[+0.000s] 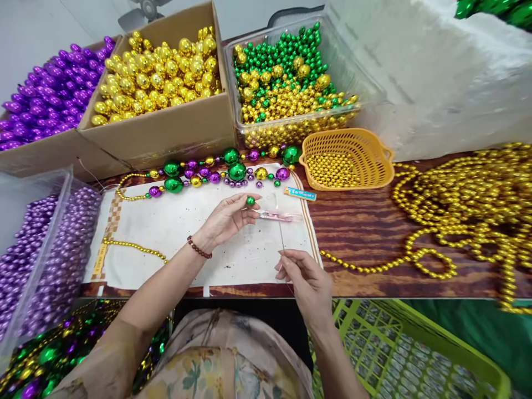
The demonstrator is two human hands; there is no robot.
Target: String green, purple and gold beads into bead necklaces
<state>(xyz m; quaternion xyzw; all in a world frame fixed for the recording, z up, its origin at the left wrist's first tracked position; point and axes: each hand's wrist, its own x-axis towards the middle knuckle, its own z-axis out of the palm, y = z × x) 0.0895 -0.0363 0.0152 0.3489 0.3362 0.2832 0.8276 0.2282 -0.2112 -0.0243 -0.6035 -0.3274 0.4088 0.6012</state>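
Note:
My left hand [233,216] is over the white cloth [199,246], with a shiny green bead [250,201] pinched at the thumb and fingertips. Just right of those fingertips lies a slim pink-and-clear tool [276,216], whose kind I cannot make out. Lower and to the right, my right hand [305,277] pinches a thin strand [281,237]; whether it is thread or a needle is unclear. A garland of green, purple and gold beads [236,171] lies along the cloth's far edge, with small loose beads beside it.
Behind the cloth stand a carton of gold beads [162,124] and a clear bin [291,123]. An orange basket [374,160] and gold bead strings [457,194] are to the right. A bin of purple beads [62,233] borders the left; a green crate [449,338] sits below the table edge.

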